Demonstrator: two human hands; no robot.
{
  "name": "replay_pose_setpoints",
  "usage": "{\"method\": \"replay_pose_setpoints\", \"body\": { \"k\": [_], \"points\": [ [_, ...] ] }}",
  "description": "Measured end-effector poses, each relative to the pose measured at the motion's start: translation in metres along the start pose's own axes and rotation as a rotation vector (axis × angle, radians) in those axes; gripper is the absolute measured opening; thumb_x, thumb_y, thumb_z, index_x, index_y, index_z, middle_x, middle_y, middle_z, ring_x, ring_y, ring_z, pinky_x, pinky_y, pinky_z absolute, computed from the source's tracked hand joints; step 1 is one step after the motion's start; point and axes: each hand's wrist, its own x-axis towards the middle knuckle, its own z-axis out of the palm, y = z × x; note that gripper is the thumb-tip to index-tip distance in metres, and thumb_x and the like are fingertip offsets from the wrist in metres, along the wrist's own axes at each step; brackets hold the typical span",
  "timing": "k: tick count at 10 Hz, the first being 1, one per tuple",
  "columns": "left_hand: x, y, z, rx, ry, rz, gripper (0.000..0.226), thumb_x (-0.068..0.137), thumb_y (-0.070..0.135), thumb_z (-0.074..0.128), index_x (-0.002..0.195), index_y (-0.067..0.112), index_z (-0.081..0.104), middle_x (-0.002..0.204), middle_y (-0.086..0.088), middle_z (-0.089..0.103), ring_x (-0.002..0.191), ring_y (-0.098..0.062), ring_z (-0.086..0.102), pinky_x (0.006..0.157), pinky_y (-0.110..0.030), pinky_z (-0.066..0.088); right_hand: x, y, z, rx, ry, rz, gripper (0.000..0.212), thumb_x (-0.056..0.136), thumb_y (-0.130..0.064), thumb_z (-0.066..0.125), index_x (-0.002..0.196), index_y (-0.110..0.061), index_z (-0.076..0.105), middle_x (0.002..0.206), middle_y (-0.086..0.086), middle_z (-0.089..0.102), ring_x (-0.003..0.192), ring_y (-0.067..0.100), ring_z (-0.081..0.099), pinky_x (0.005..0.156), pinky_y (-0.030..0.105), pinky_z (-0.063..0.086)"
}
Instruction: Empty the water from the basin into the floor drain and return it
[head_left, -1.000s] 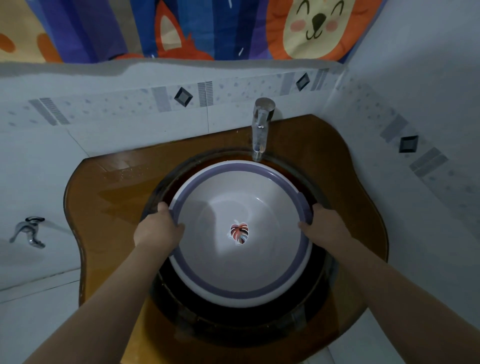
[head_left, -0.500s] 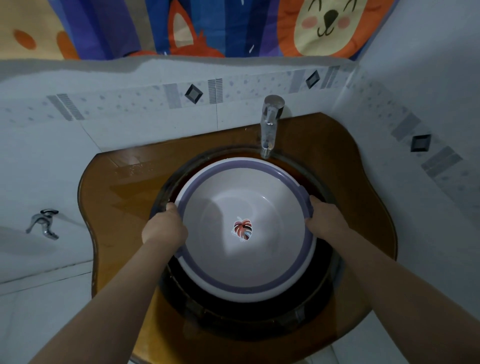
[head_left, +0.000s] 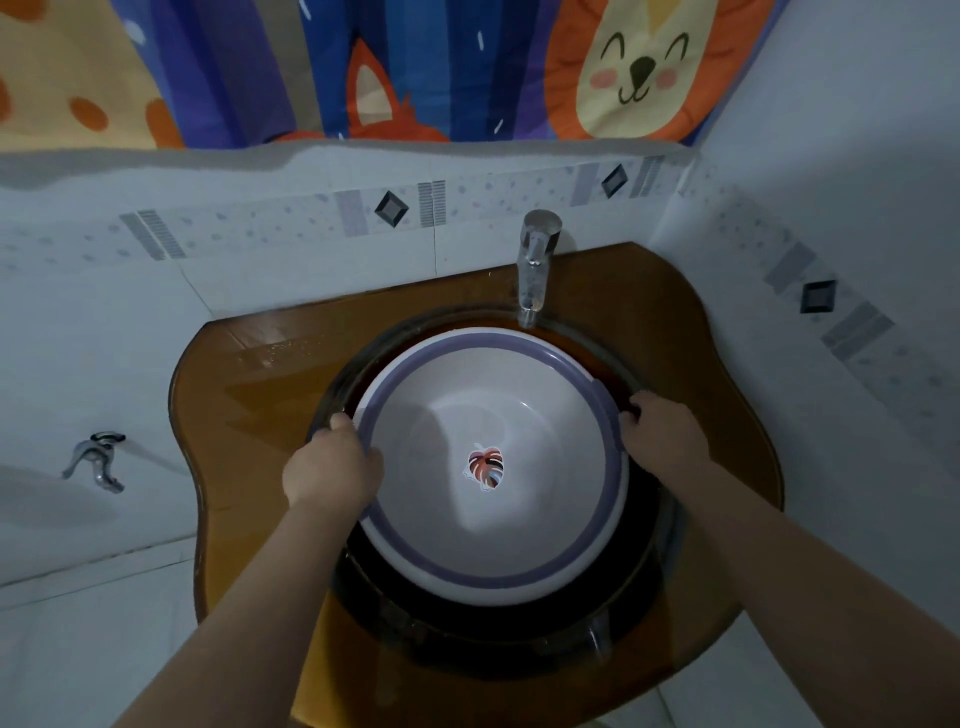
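A round white basin (head_left: 493, 525) with a purple rim and a leaf sticker on its bottom sits inside the dark glass sink bowl (head_left: 498, 629) of an amber glass counter. My left hand (head_left: 332, 467) is closed on the basin's left rim. On the opposite side, my right hand (head_left: 662, 434) clasps the right rim. Whether water is in the basin cannot be told. The floor drain is not in view.
A chrome tap (head_left: 535, 265) stands at the back of the sink, just above the basin's far rim. The amber counter (head_left: 249, 415) fits into a tiled corner. A second chrome tap (head_left: 98, 460) sticks out of the left wall. A colourful animal curtain (head_left: 363, 67) hangs above.
Both hands keep their hold on the rim. The basin and hands sit slightly farther right and back in view, mostly from the camera shifting.
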Motion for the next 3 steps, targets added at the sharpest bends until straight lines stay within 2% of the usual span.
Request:
{"method": "replay_pose_setpoints", "body": {
  "k": [1,2,3],
  "points": [
    [-0.003,-0.002,-0.009,-0.078,0.116,0.004,0.035,0.091,0.038,0.039,0.107,0.008,0.047,0.086,-0.008,0.055,0.063,-0.023,0.05,0.041,-0.023,0.029,-0.001,-0.001,-0.012,0.125,0.172,-0.031,0.025,0.092,-0.015,0.042,0.107,-0.004,0.058,0.103,0.019,0.064,0.085,0.026,0.055,0.07,0.029,0.04],
    [-0.001,-0.004,-0.018,-0.196,0.155,0.012,0.031,0.09,0.032,0.041,0.081,0.007,0.056,0.063,-0.007,0.057,0.053,-0.023,0.054,0.044,-0.023,0.038,-0.003,-0.009,-0.021,0.293,0.152,-0.028,0.021,0.091,-0.013,0.043,0.101,-0.005,0.06,0.099,0.017,0.064,0.085,0.027,0.059,0.075,0.032,0.047],
    [-0.001,-0.001,-0.035,-0.377,0.225,0.033,0.03,0.09,0.025,0.042,0.067,0.008,0.053,0.056,-0.009,0.054,0.049,-0.023,0.051,0.043,-0.023,0.034,-0.002,-0.026,-0.029,0.477,0.169,-0.037,0.019,0.091,-0.017,0.045,0.095,-0.007,0.062,0.097,0.016,0.065,0.086,0.03,0.061,0.083,0.043,0.051]
  ]
}}
